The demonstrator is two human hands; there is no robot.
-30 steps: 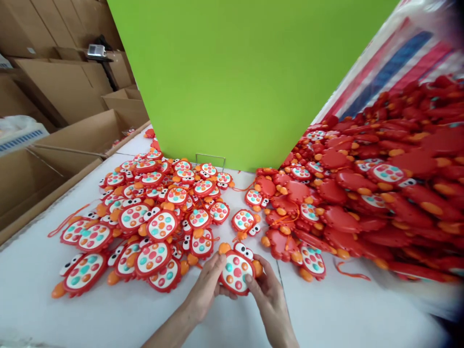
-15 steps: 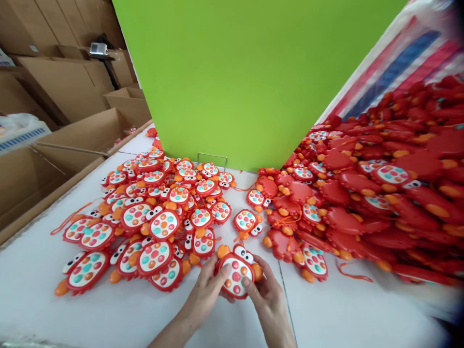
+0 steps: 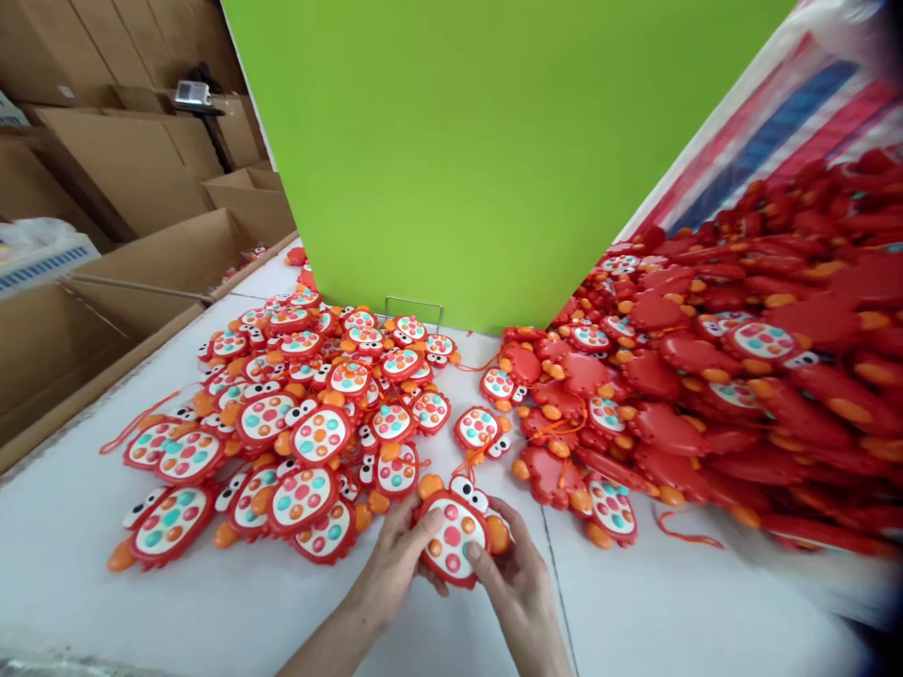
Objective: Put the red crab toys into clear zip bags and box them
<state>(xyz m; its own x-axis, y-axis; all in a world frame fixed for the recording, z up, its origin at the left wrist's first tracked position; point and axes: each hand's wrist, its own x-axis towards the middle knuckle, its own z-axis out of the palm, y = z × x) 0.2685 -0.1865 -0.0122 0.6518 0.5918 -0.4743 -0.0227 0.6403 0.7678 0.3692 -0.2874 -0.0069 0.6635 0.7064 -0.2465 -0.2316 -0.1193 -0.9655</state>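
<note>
Between both hands is a red crab-shaped pop toy, its white face with coloured bubbles turned up and its two eyes pointing away from me. My left hand grips its left edge, thumb on the face near the upper left bubble. On the other side my right hand clasps the right edge, with the thumb pressing at a bubble on the lower right. The fingers under the toy are partly hidden. Just beyond it lies a single crab toy, face up on the white table.
Many face-up crab toys are piled on the left. A larger heap of crab toys, mostly red backs, fills the right. Behind stands a green panel with a wire stand at its foot. Cardboard boxes line the left edge.
The held crab toy has shifted slightly left and tilted a little, with both hands still around it. The thumbs have moved slightly over its face. The piles look the same.
</note>
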